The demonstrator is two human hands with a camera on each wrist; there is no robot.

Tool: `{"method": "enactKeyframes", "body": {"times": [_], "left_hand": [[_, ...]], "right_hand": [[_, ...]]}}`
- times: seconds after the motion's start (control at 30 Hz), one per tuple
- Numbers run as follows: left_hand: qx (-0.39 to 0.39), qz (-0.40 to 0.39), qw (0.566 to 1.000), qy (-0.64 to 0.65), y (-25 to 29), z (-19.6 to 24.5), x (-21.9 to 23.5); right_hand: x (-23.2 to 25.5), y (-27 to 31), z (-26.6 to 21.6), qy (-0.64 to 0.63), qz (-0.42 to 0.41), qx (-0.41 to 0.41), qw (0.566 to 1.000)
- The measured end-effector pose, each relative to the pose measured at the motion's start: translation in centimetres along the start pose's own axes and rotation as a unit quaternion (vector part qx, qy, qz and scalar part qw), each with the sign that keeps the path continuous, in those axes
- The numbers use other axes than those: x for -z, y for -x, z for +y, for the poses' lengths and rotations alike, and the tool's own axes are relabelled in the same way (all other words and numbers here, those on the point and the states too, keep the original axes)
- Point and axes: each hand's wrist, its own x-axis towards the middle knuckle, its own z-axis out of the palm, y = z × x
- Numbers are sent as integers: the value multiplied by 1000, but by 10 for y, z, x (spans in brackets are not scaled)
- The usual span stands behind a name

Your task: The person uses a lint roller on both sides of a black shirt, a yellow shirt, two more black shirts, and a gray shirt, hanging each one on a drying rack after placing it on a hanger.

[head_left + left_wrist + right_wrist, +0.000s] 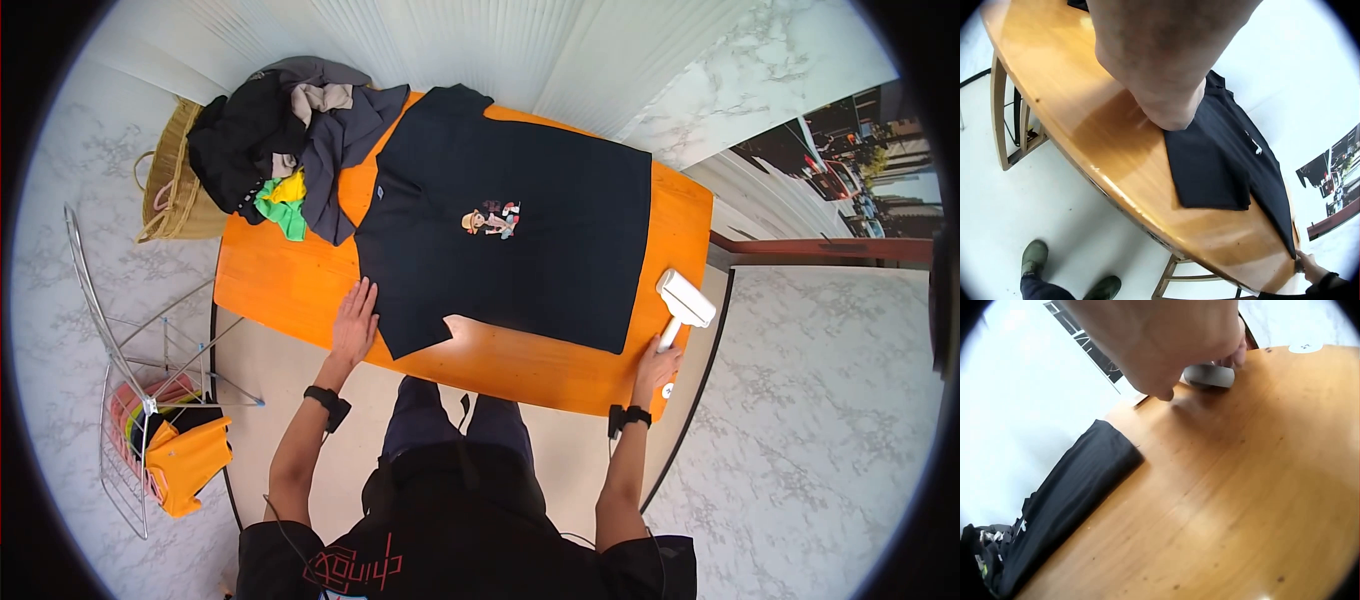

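A black T-shirt point(560, 230) with a small printed figure on its chest lies spread flat on the orange wooden table point(280, 285). My left hand point(355, 325) rests at the shirt's sleeve and shoulder edge, fingers straight; in the left wrist view the hand point(1166, 100) covers part of that edge. At the table's right end, my right hand point(656, 368) grips the handle of a white lint roller point(687, 298), its head pointing away from me beside the shirt's hem. The right wrist view shows the roller point(1209, 375) partly hidden behind the right hand point(1179, 344).
A heap of dark clothes point(300, 130) with green and yellow pieces sits at the table's back left, by a woven basket point(180, 180). A metal drying rack point(110, 350) stands left, near an orange cloth point(188, 465). A round white sticker point(667, 391) is at the table's right corner.
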Motion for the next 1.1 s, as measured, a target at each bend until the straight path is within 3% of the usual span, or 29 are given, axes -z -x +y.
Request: {"method": "enactKeyframes", "body": {"times": [0.07, 0.13, 0.23, 0.3, 0.33, 0.4, 0.43, 0.47, 0.5, 0.63, 0.83, 1.1], "left_hand": [[2, -15, 1000, 6, 2, -4, 3], [-13, -14, 1000, 4, 1, -8, 6], [-48, -12, 999, 15, -5, -17, 12], [-82, -13, 996, 27, -7, -29, 13], [-98, -14, 994, 36, -8, -35, 11], [-135, -18, 989, 52, -10, -52, 8], [-164, -15, 985, 54, -12, -61, 8], [-190, -13, 980, 58, -11, -69, 7], [-204, -15, 977, 67, -11, -78, 4], [-262, -22, 962, 75, -22, -100, 9], [-295, -47, 943, 145, -32, -112, 22], [-311, -73, 935, 155, -38, -120, 23]], "right_hand": [[-8, -6, 5, 5, -4, 0, 1000], [-10, -9, 8, -40, -60, -31, 997], [5, 13, 8, -103, -16, 17, 994], [66, 70, -42, -194, -33, -20, 980], [87, 103, -61, -205, -30, 4, 978], [118, 180, -100, -217, -105, -18, 970], [149, 222, -135, -213, -185, -57, 958], [135, 265, -143, -209, -187, -39, 959], [151, 302, -172, -281, -195, -1, 940], [138, 392, -249, -239, -220, 51, 944], [113, 428, -297, -207, -206, 72, 954], [104, 432, -300, -151, -221, 79, 960]]}}
